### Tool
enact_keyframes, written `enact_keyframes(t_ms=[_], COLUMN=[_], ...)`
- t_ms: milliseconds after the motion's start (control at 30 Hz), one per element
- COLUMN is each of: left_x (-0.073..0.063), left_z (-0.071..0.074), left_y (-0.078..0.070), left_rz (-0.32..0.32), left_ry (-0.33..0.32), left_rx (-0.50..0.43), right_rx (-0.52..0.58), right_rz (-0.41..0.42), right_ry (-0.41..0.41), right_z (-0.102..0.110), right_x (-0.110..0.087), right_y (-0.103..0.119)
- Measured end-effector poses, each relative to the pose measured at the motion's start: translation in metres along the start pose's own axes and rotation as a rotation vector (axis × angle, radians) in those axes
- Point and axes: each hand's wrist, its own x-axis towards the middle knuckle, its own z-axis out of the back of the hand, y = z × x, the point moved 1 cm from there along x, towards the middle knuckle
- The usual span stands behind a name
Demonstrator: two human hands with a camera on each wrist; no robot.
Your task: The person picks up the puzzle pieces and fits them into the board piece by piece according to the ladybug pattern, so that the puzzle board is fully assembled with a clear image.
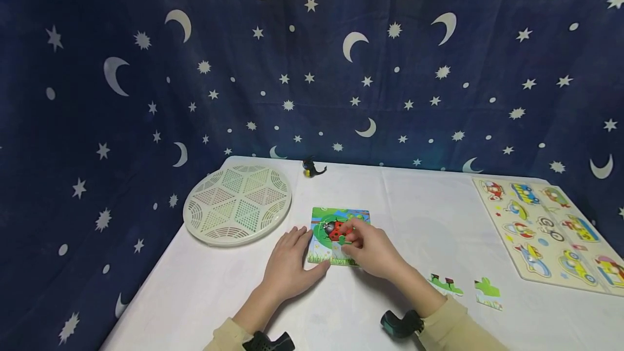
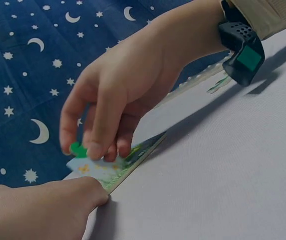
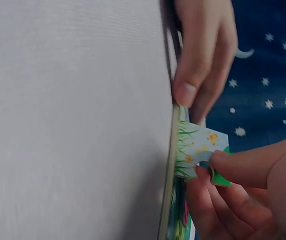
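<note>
A ladybug jigsaw puzzle (image 1: 322,248) lies on the white table in the head view. My right hand (image 1: 375,251) is over its lower right part and pinches a puzzle piece (image 3: 200,142) between thumb and fingers. This piece shows grass, small orange flowers and a green corner, and stands tilted up from the board in the right wrist view. My left hand (image 1: 291,267) rests along the puzzle's left side, fingers extended, its thumb at the bottom edge. Two loose puzzle pieces lie near the right forearm: one with dark red shapes (image 1: 446,286), one green (image 1: 487,292).
A round pale perforated board (image 1: 238,205) sits at the table's left. A wooden picture board (image 1: 551,232) with vehicles lies at the right. A small black toy (image 1: 312,168) stands near the back edge, before a blue curtain (image 1: 322,58) with stars and moons.
</note>
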Motion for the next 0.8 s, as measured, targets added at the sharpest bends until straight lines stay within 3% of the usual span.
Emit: enact_keyframes(t_ms=[167,300,800], left_x=[0.000,0.000,0.001], left_z=[-0.002,-0.002,-0.001], left_y=[0.001,0.001,0.001], left_rz=[-0.011,-0.020,-0.023], left_ry=[-0.003,-0.010,-0.008], left_rx=[0.007,0.014,0.029], right_rx=[-0.085,-0.127,-0.189], right_rz=[0.055,0.050,0.038], right_ry=[-0.030,-0.023,0.156], right_z=[-0.012,-0.019,-0.027], right_x=[0.006,0.013,0.037], right_y=[0.005,0.009,0.017])
